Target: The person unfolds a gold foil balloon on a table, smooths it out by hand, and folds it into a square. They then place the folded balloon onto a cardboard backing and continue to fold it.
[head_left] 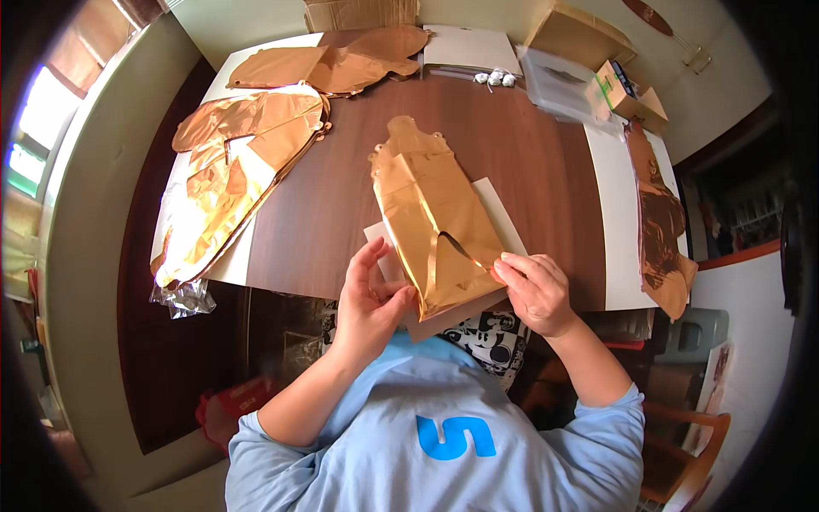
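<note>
A folded gold foil balloon (426, 200) lies in front of me with its scalloped end pointing away. Beneath it, a pale card (505, 213) sticks out on both sides near the table's front edge. My right hand (537, 292) pinches the balloon's near right corner between thumb and fingertips. Beside the near left edge is my left hand (373, 299), its fingers apart and its thumb tip against the foil. A dark curved gap or crease shows across the near part of the foil.
More gold foil balloons (230, 171) lie flat at the left, with another foil piece (324, 61) at the back. Crumpled clear plastic (189, 299) hangs off the left edge. At the back right are small white bundles (495, 78), a clear plastic box (559, 81) and a cardboard box (627, 96). Coppery foil (661, 222) hangs at the right.
</note>
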